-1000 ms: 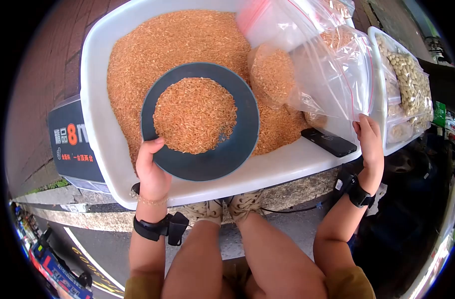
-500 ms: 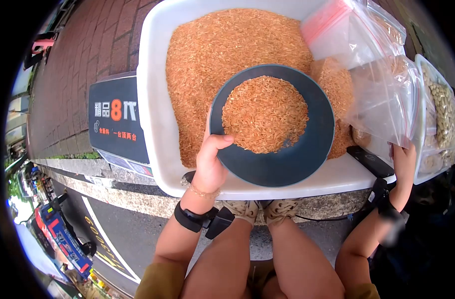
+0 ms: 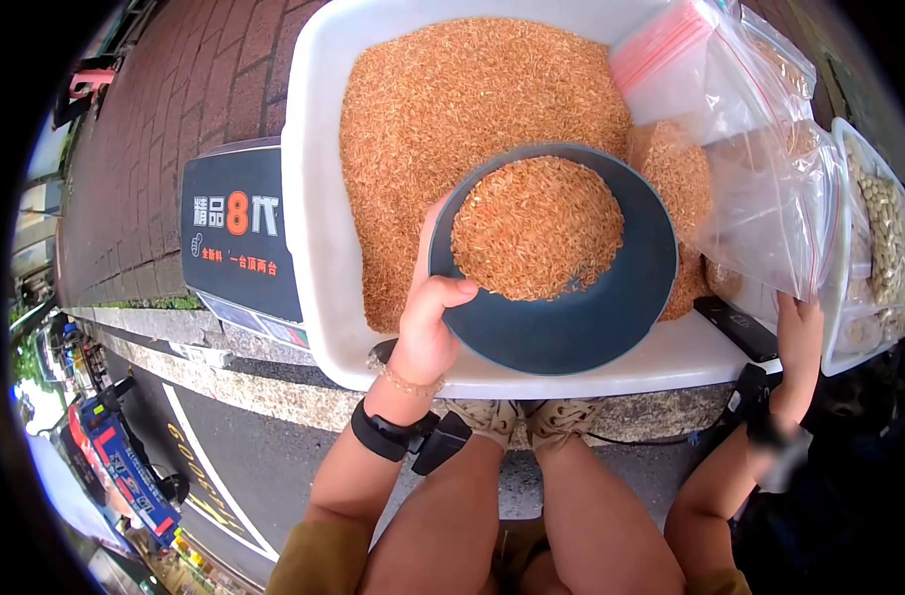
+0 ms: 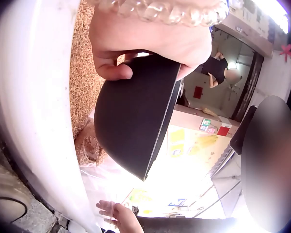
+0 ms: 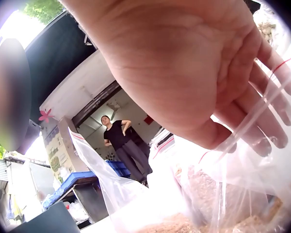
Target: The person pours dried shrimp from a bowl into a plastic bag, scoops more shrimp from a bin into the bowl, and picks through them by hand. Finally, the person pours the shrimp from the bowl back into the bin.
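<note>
My left hand point(image 3: 431, 322) grips the dark blue-grey bowl point(image 3: 611, 327) by its near left rim, the thumb over the edge and fingers underneath. Brown rice point(image 3: 537, 228) lies heaped in the bowl, toward its left side. In the left wrist view the bowl point(image 4: 136, 102) is seen side-on, tilted. My right hand point(image 3: 799, 342) is at the lower edge of a clear zip bag point(image 3: 770, 208). In the right wrist view the fingers point(image 5: 254, 128) of that hand are extended and spread, showing through the plastic film at the red-striped opening.
A white tub point(image 3: 319, 228) of loose brown rice point(image 3: 472, 89) lies under the bowl. Filled rice bags point(image 3: 671, 164) stand at its right, and a black phone point(image 3: 735, 327) rests on its rim. Beyond is a tray point(image 3: 837, 337) of bagged pale nuts. A person point(image 5: 119, 138) stands in the background.
The head view has swung, so everything sits further right. The right fingers, pinching the bag's edge earlier, are now behind its film. The bowl has tipped slightly.
</note>
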{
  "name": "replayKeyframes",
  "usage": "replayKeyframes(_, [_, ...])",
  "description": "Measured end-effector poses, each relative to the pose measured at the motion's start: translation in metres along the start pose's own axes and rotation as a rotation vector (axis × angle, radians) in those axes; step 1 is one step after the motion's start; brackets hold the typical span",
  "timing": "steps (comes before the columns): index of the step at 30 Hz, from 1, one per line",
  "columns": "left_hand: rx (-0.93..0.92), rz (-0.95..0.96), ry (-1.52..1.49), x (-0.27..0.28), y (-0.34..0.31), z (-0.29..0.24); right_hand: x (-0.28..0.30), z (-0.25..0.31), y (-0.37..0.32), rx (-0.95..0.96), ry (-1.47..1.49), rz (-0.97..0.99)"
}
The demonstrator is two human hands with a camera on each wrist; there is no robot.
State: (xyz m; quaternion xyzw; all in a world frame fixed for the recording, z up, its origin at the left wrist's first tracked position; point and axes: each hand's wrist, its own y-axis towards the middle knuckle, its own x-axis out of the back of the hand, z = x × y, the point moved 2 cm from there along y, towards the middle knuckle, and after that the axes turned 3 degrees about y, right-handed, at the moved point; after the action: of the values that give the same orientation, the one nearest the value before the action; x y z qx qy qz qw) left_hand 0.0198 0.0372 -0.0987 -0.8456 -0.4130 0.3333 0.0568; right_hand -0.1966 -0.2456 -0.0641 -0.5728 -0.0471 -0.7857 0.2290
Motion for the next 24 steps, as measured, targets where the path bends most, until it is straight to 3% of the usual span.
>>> replayKeyframes(10, [-0.052, 0.032, 0.108, -0.006, 0.002, -0.003, 0.003, 0.003, -0.004, -0.01, -0.006, 0.046])
replayKeyframes(13, [-0.051, 0.016, 0.134, -0.004, 0.001, -0.001, 0.007, 0.006, -0.008, -0.013, -0.198, 0.028])
replayKeyframes(15, [-0.028, 0.015, 0.091, -0.001, 0.001, 0.001, 0.013, 0.008, -0.016, 0.32, -0.133, -0.264])
replayKeyframes(19, [0.053, -0.02, 0.011, 0.005, -0.002, 0.006, 0.03, 0.056, -0.042, 0.235, 0.098, -0.275])
replayKeyframes(21, [0.051, -0.038, -0.042, 0.005, -0.002, 0.006, 0.028, 0.08, -0.058, 0.407, 0.325, -0.324])
replayKeyframes(24, [0.055, -0.029, -0.062, 0.005, -0.002, 0.007, 0.015, 0.126, -0.078, 0.613, 0.41, -0.14])
